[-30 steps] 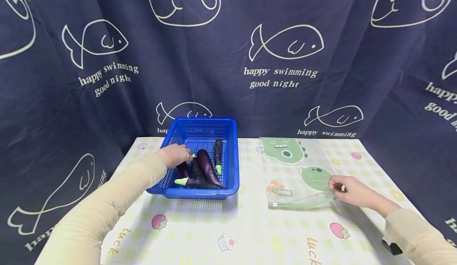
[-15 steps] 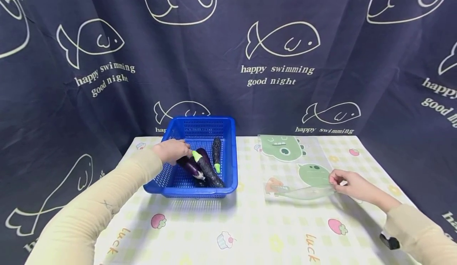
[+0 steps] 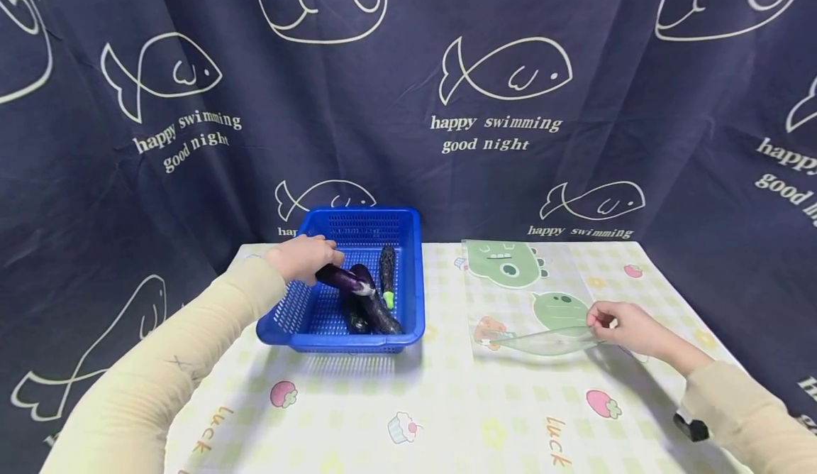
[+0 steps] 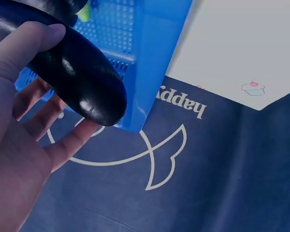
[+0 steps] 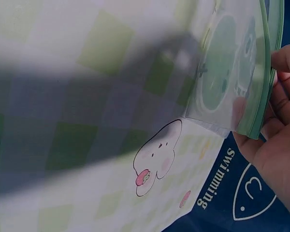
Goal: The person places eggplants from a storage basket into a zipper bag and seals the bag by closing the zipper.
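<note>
My left hand [image 3: 305, 257] grips a shiny dark purple eggplant [image 4: 82, 72] above the blue basket [image 3: 418, 296]. In the left wrist view the thumb lies on top of it and the fingers curl beneath. Inside the basket lie other dark vegetables, among them a bumpy cucumber [image 3: 386, 268] with a bright green tip along the right side. My right hand [image 3: 628, 328] pinches the green-edged opening of a clear zip bag [image 3: 510, 304] printed with green cartoon figures. The bag lies on the table, its near edge lifted and parted.
A pale checked tablecloth [image 3: 345, 417] with fruit and cupcake prints covers the table. Behind it hangs a dark blue curtain [image 3: 383, 140] with fish drawings. The basket stands left of the bag, with bare tablecloth between them.
My left hand has taken hold of the eggplant and raised it from the pile, shifting the other vegetables. The right hand stays at the bag, whose edge has lifted and parted.
</note>
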The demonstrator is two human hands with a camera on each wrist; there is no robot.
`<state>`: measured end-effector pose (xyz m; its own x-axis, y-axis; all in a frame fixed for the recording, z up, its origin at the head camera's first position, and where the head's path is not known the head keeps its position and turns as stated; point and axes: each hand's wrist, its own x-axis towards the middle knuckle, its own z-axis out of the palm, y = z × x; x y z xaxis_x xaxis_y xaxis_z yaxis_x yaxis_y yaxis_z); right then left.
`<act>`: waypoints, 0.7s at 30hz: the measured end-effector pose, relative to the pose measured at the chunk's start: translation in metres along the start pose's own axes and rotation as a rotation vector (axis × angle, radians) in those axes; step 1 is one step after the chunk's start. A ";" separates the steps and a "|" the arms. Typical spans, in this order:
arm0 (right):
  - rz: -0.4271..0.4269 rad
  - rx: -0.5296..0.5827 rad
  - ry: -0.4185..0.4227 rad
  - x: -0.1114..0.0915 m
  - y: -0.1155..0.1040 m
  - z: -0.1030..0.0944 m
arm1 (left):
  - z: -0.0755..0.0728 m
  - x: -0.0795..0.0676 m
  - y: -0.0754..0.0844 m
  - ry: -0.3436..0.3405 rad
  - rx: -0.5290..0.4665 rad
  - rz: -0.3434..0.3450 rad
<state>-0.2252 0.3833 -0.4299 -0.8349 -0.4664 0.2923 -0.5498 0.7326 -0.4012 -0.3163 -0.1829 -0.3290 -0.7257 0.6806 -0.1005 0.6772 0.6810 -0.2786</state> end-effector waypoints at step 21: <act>0.087 -0.027 -0.007 -0.001 0.001 0.001 | -0.032 0.001 0.017 0.119 -0.046 -0.142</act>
<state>-0.2248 0.3841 -0.4312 -0.8795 -0.4040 0.2516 -0.4746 0.7836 -0.4010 -0.3022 -0.1621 -0.3032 -0.7967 0.6022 0.0511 0.5760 0.7822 -0.2373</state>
